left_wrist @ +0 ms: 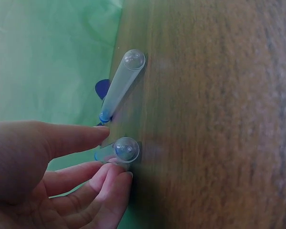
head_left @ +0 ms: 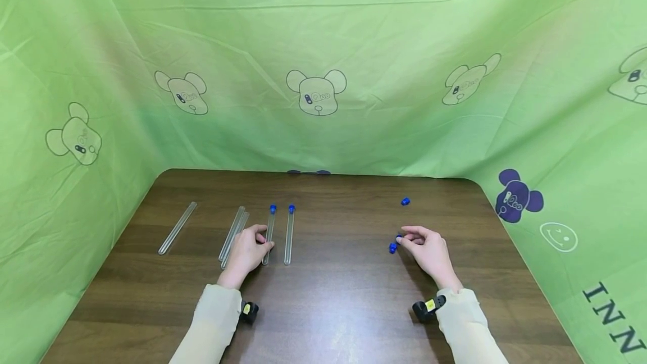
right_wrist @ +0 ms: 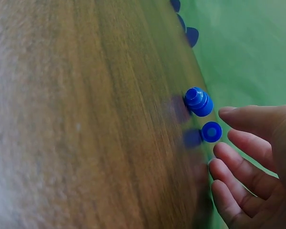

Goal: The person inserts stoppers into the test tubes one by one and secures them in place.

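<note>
In the head view my left hand [head_left: 249, 250] is at a clear test tube with a blue cap [head_left: 269, 235], which lies on the table. The left wrist view has the thumb on one side of this tube [left_wrist: 127, 150] and the fingers on the other, the thumb apart from it. A second capped test tube [head_left: 289, 236] lies parallel to its right. On the other side, my right hand [head_left: 427, 251] reaches over two small blue caps. Its thumb and fingers stand apart around one cap [right_wrist: 211, 132], while the other cap [right_wrist: 199, 101] sits beside it.
Two uncapped tubes [head_left: 232, 237] lie close together left of my left hand, partly covered by it. Another uncapped tube [head_left: 177, 228] lies farther left. A third blue cap [head_left: 405, 201] is toward the back right of the wooden table [head_left: 333, 296]. Green cloth [head_left: 318, 145] hangs around the table.
</note>
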The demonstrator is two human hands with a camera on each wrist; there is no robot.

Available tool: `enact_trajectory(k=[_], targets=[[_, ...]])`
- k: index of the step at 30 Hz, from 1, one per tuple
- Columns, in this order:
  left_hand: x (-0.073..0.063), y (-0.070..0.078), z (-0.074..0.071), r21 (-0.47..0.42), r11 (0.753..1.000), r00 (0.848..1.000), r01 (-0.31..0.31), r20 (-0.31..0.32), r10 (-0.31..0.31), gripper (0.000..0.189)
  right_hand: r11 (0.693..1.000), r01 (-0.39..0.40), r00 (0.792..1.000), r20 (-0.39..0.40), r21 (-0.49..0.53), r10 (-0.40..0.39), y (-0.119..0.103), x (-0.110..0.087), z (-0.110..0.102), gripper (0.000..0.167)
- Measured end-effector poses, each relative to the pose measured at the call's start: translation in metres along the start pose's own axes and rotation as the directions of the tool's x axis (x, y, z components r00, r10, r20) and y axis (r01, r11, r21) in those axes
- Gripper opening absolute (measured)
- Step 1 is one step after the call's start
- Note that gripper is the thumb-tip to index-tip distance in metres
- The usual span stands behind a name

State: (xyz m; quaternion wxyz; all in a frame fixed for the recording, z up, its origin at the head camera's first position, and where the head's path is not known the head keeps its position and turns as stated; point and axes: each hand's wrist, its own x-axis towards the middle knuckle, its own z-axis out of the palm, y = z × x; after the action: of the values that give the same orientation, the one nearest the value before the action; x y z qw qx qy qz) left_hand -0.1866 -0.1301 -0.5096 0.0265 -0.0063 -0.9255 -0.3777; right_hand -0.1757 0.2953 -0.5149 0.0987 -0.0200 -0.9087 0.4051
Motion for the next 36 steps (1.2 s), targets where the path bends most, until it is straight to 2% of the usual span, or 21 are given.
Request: enact_trajectory(k=[14,24,28,36], targets=[[-0.001,0.0,-0.005,0.008,1.0,1.0,-0.021,-0.008,0.021,0.043,0.999,0.015,1.0,0.007,-0.038,-0.015,0.002,0.003,0.001,0.029],[-0.003,-0.003,-0.011,0.019,1.0,0.999,-0.015,-0.043,0.016,0.041,0.999,0.01,1.0,0.02,-0.048,-0.009,-0.002,0.0,0.0,0.029],[-0.004,-0.005,-0.017,0.038,0.999,0.998,-0.006,-0.069,0.008,0.041,0.999,0.013,1.0,0.021,-0.051,-0.012,-0.001,-0.001,0.0,0.029],[-0.006,-0.012,-0.033,0.037,0.999,0.987,0.004,-0.163,0.002,0.041,0.998,0.031,0.999,0.008,-0.045,-0.031,0.003,0.001,0.002,0.025]])
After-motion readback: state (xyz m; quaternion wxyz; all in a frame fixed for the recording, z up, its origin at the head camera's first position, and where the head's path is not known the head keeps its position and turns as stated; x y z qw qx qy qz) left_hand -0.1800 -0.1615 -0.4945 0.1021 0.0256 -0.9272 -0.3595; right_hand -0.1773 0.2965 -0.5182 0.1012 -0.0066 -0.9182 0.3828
